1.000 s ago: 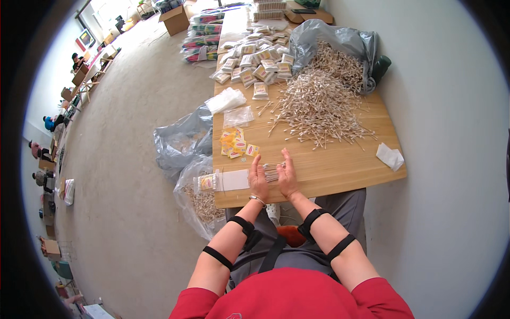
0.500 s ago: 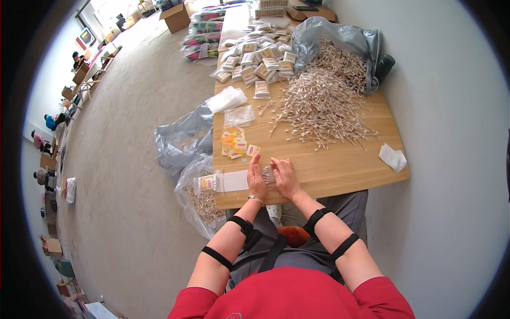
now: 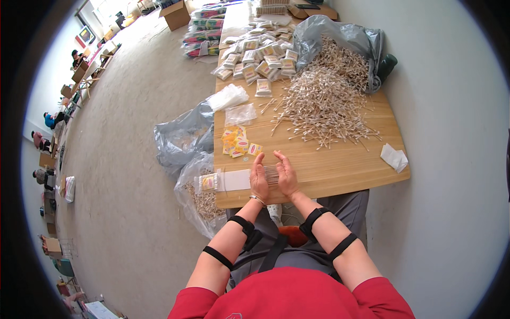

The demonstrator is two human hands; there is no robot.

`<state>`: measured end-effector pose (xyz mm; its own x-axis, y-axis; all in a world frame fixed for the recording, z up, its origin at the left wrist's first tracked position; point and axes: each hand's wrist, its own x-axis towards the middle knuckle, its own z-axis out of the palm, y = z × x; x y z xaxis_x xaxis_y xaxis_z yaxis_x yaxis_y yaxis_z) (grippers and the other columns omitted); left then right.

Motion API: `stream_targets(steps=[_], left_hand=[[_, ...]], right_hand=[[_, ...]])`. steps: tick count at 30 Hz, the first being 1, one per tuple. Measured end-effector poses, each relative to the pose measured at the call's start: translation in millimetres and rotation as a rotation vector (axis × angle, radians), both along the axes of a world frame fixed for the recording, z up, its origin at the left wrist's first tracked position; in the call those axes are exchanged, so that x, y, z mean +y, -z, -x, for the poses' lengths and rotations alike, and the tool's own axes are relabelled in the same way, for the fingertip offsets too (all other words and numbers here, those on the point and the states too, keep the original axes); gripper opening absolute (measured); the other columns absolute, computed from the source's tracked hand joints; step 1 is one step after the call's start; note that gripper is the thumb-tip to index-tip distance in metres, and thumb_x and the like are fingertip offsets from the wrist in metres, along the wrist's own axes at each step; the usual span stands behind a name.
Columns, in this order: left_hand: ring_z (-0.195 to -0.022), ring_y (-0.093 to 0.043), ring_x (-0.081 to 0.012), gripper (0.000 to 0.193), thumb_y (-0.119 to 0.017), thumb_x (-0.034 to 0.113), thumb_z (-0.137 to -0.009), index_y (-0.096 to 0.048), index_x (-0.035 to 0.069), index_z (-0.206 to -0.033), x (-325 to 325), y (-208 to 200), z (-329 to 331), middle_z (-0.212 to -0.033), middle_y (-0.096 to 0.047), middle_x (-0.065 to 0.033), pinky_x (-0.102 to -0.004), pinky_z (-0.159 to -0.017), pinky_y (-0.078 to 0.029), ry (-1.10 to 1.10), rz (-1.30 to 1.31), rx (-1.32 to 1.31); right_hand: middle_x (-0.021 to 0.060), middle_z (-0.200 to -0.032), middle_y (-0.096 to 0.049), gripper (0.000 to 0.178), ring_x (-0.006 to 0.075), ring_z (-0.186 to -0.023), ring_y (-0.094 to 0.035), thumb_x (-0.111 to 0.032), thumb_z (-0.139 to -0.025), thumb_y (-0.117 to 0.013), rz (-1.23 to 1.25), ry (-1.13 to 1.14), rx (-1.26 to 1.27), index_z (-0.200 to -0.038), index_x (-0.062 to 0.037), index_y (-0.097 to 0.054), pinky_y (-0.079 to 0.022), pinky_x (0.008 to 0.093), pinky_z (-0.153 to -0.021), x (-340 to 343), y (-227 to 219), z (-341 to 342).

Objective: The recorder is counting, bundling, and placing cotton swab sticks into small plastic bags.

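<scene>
A row of cotton swabs (image 3: 272,175) lies crosswise between my two hands at the table's near edge. On its left side, my left hand (image 3: 259,179) stands on edge with its fingers stretched out, palm at the swab ends. My right hand (image 3: 287,176) faces it from the other side, fingers extended and slightly bent, open too. The inner palms are partly hidden. Left of my left hand lies a white strip (image 3: 237,180), and at its far end sits a clear packet of swabs (image 3: 209,183) with a yellow label. Small yellow cards (image 3: 236,141) lie scattered beyond.
A large heap of loose swabs (image 3: 324,106) spills from a grey plastic bag (image 3: 340,34). Filled packets (image 3: 257,56) pile at the back. Clear bags (image 3: 240,115) lie along the left edge, a folded white tissue (image 3: 393,158) at right. Grey bags (image 3: 183,143) hang beside the table.
My right hand's fingers have straightened and moved slightly right, baring more of the swab row. The left hand stays almost where it was.
</scene>
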<state>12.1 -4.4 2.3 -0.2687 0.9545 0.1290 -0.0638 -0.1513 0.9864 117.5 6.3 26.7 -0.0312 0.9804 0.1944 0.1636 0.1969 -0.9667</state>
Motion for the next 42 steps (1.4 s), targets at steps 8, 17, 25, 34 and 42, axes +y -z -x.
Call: stream_targets(steps=[8,17,25,34,42], left_hand=[[-0.131,-0.032,-0.0213,0.052,-0.032,0.036,-0.099,-0.035,-0.002,-0.134,2,16,13,-0.139,-0.039,-0.0132,-0.0332,-0.109,-0.023,0.046,0.053,-0.406],[-0.129,-0.034,-0.0206,0.053,-0.033,0.036,-0.099,-0.038,-0.005,-0.132,3,-7,6,-0.137,-0.041,-0.0142,-0.0318,-0.109,-0.023,0.052,0.075,-0.418],[-0.128,-0.035,-0.0200,0.053,-0.033,0.036,-0.099,-0.037,-0.005,-0.132,-2,12,14,-0.137,-0.040,-0.0144,-0.0314,-0.107,-0.024,0.043,-0.028,-0.332],[-0.122,-0.041,-0.0193,0.052,-0.031,0.036,-0.100,-0.042,-0.004,-0.130,4,6,5,-0.131,-0.047,-0.0136,-0.0297,-0.103,-0.029,0.075,-0.036,-0.156],[-0.122,-0.046,-0.0254,0.041,-0.029,0.023,-0.098,-0.048,0.001,-0.127,-2,10,18,-0.129,-0.051,-0.0160,-0.0333,-0.104,-0.032,-0.041,-0.028,0.202]], right_hand=[[0.0199,-0.147,-0.019,0.069,0.0323,-0.138,-0.014,-0.036,-0.089,-0.048,-0.227,-0.236,-0.990,-0.139,0.0034,-0.023,-0.013,0.0433,-0.112,-19,-7,-11],[0.0192,-0.149,-0.015,0.072,0.0312,-0.140,-0.008,-0.044,-0.091,-0.040,-0.094,-0.347,-1.146,-0.142,0.0017,-0.018,-0.007,0.0427,-0.113,-20,-10,-12],[0.0214,-0.138,-0.039,0.048,0.0310,-0.130,-0.034,-0.023,-0.094,-0.040,-0.013,0.100,-0.002,-0.134,0.0035,-0.036,-0.024,0.0348,-0.108,-3,-6,-18],[0.0193,-0.139,-0.038,0.047,0.0287,-0.133,-0.031,-0.024,-0.097,-0.036,-0.031,0.037,-0.032,-0.135,0.0029,-0.036,-0.023,0.0339,-0.108,1,3,6],[0.0203,-0.139,-0.037,0.045,0.0323,-0.132,-0.031,-0.020,-0.095,-0.034,-0.157,-0.099,-0.022,-0.133,0.0018,-0.037,-0.023,0.0373,-0.109,0,19,27]])
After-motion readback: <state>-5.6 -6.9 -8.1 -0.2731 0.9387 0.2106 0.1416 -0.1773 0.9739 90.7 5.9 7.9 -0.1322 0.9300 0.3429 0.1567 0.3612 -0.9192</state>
